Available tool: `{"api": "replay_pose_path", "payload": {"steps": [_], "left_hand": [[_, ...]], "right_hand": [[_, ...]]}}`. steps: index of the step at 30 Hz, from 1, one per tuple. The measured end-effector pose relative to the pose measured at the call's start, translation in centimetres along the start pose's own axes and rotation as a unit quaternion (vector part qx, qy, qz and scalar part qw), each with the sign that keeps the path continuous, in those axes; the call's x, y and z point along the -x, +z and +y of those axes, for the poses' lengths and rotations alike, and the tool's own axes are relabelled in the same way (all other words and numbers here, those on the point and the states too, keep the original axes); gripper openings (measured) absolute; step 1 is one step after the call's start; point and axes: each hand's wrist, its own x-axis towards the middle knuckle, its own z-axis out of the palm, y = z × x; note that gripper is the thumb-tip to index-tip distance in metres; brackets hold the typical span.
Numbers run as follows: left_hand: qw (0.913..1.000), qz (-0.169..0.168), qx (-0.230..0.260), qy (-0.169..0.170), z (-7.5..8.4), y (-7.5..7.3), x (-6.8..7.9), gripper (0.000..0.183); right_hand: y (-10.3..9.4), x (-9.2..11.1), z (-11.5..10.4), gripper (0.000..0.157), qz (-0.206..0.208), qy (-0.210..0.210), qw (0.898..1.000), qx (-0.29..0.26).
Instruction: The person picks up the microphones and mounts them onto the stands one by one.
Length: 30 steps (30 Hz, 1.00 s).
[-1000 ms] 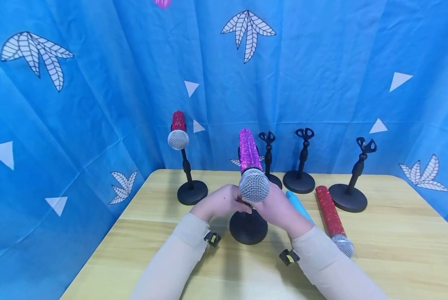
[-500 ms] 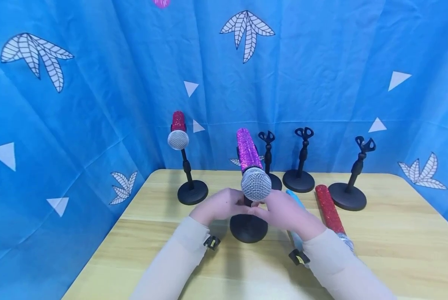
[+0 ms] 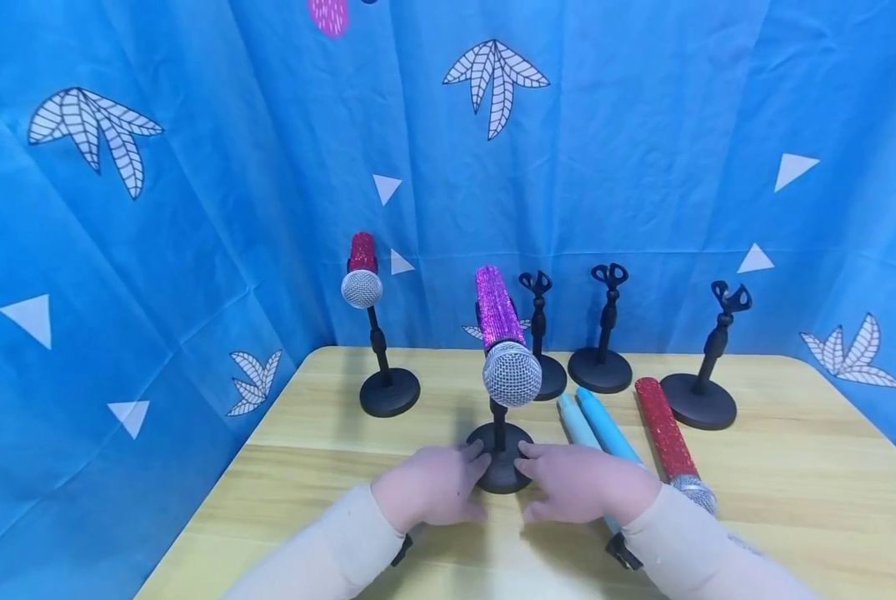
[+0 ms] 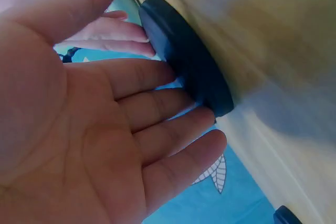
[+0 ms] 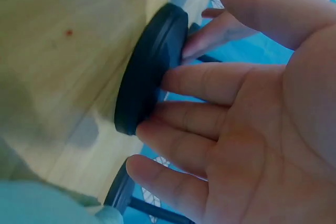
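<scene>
A microphone with a glittery purple handle (image 3: 498, 312) and a silver mesh head sits tilted in the clip of a black desk stand, mesh toward me. My left hand (image 3: 436, 483) touches the left side of the stand's round base (image 3: 502, 475) with its fingertips. On the other side, my right hand (image 3: 586, 482) has its fingertips at the base's right edge. Both wrist views show the fingers nearly straight against the black base (image 4: 189, 56), palms facing inward and thumbs held away from it. Nothing lies in either palm.
At back left a red microphone (image 3: 362, 254) stands in its own stand. Behind are three bare microphone stands (image 3: 603, 367). Right of my right hand lie a red microphone (image 3: 667, 429) and two blue ones (image 3: 608, 425), partly hidden by the hand. A blue curtain (image 3: 643, 125) hangs behind the table.
Both hands have let go of the upper stand below the purple microphone and come down to its base, fingers now straighter. The pale blue microphone has come into fuller view.
</scene>
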Motion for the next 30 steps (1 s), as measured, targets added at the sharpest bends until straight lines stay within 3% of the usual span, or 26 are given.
{"api": "replay_pose_path", "payload": {"steps": [9,15,21,30], "left_hand": [[0.9966,0.011,-0.081,-0.011,1.6,0.5,0.1,0.113],[0.9976,0.002,-0.060,-0.033,1.0,0.7,0.1,0.113],[0.9986,0.010,-0.040,-0.034,-2.0,1.6,-0.8,0.106],[0.9946,-0.026,-0.013,-0.100,-7.5,0.4,-4.4,0.089]], "right_hand": [[0.2,-0.2,-1.6,0.094,-0.014,0.021,0.998,0.051],[0.2,-1.4,-2.2,0.093,-0.036,0.021,0.999,0.033],[0.5,-4.5,-2.7,0.090,-0.038,0.026,0.997,0.060],[-0.1,-10.9,-1.4,0.081,-0.009,0.045,0.998,0.046]]}}
